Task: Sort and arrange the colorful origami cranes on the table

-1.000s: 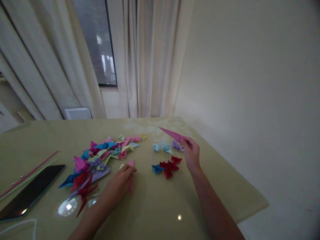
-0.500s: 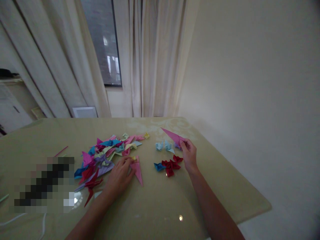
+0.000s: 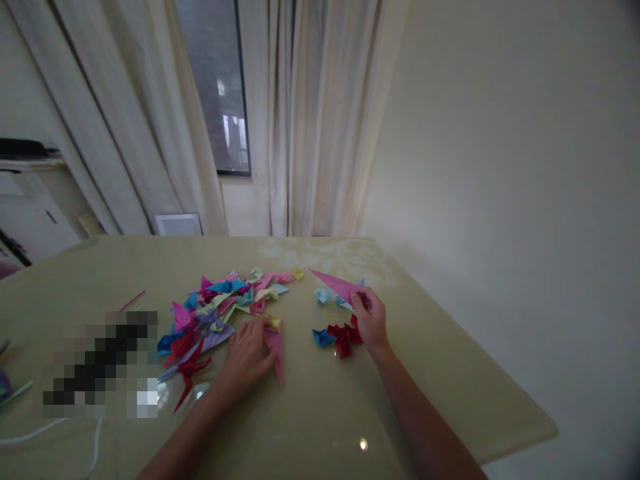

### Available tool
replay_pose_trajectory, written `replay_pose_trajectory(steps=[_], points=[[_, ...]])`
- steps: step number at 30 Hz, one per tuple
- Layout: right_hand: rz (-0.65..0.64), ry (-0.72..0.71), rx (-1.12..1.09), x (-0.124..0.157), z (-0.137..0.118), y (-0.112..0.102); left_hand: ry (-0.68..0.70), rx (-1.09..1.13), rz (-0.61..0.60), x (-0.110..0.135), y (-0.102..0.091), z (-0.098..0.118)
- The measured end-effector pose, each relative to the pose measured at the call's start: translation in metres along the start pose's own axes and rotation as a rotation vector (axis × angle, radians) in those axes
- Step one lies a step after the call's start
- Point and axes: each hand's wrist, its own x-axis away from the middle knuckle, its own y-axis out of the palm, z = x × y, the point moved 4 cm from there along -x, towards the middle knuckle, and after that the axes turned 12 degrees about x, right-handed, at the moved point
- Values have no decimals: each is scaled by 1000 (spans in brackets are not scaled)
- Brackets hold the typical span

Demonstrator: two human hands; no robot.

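Note:
My right hand (image 3: 371,317) pinches a long, pointed piece of folded pink paper (image 3: 333,283), its tip aimed left, above the table. Behind it sit small light-blue folded papers (image 3: 323,296), partly covered. Below lie several dark-red folded papers (image 3: 343,343) and a blue one (image 3: 324,337). My left hand (image 3: 250,350) rests palm down, thumb apart from the fingers, touching a second pink folded paper (image 3: 276,350) that is partly under it. A yellow folded bit (image 3: 275,322) shows by its fingertips. Left of that hand spreads a heap of coloured origami pieces (image 3: 215,300), with a red paper crane (image 3: 189,369) at its near edge.
The table (image 3: 425,380) has a pale green-beige cover and ends at a slanting right edge beside the wall (image 3: 510,200). A blurred-out dark object (image 3: 100,363) lies at left, near a white cable (image 3: 97,447) and a thin pink stick (image 3: 133,300). Curtains (image 3: 330,120) hang behind.
The pink paper in my right hand has moved down and left, over the light-blue pieces. My left hand has shifted only slightly. The view has turned a little left.

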Motion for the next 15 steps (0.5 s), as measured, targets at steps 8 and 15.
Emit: replay_pose_trajectory(steps=[8,15], points=[[-29,-50,68,7,-7,4,39,-8,-46,5,0,10],[-52,-86,124,15,-18,8,-35,17,-19,2,-3,7]])
